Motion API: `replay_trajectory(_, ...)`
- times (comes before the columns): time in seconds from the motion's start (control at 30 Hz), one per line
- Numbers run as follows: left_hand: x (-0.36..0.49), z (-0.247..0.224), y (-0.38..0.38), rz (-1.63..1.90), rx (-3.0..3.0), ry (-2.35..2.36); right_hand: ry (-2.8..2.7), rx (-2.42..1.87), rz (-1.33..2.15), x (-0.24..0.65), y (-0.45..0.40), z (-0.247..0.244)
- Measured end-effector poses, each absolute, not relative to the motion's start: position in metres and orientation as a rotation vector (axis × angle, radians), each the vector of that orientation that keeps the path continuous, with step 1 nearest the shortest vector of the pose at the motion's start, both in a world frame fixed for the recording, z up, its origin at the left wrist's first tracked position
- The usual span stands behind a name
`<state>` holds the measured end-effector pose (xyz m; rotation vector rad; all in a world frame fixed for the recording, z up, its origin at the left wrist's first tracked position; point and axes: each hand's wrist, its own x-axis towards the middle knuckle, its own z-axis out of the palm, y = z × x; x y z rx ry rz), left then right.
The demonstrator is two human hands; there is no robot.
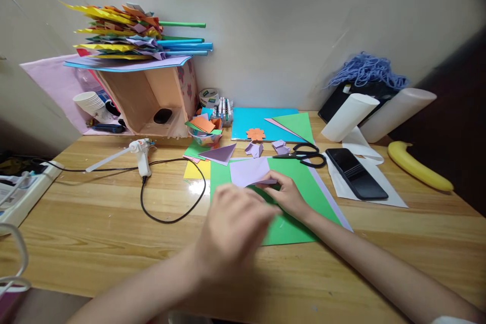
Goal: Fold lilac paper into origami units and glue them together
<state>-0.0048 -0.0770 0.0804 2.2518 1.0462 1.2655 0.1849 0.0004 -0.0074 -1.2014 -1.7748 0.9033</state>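
A pale purple sheet of paper (pixel 248 169) lies over the far left part of a larger green sheet (pixel 292 235). Its near right corner is pinched between the thumb and fingers of my right hand (pixel 286 193). Blurred by motion, my left hand (pixel 237 220) is raised in front of the green sheet, closer to me; its fingers are smeared. Beyond the paper are two small purple folded pieces (pixel 253 149), an orange paper flower (pixel 255 134) and black-handled scissors (pixel 304 156). To the left rests a purple folded triangle (pixel 220 154).
A white glue gun (pixel 141 157) with a looping black cord is at the left. Behind it stands an open box (pixel 146 88) topped with paper flowers. On the right are a phone (pixel 356 173), a banana (pixel 419 167) and white paper rolls (pixel 349 116). A power strip (pixel 30 192) sits far left.
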Motion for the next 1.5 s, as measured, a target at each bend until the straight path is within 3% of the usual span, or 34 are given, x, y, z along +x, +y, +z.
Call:
replay_trajectory(0.2,-0.015,0.038,-0.006,1.446,1.628,1.339,-1.725,-1.229,0.885,0.185,0.001,-0.006)
replay_trajectory(0.53,-0.035,0.001,0.014,1.294,1.067,1.214,-1.663,-1.287,0.921,0.185,0.001,-0.008)
replay_trajectory(1.1,-0.029,0.006,0.005,1.263,1.467,1.334,-1.617,-1.257,0.987,0.188,0.002,-0.008)
replay_trajectory(1.37,-0.024,0.009,-0.003,0.827,1.401,1.194,-1.909,-0.924,0.880,0.191,-0.001,-0.005)
replay_trajectory(1.5,-0.019,0.005,-0.006,0.827,1.292,1.154,-2.020,-0.902,0.918,0.190,-0.003,-0.003)
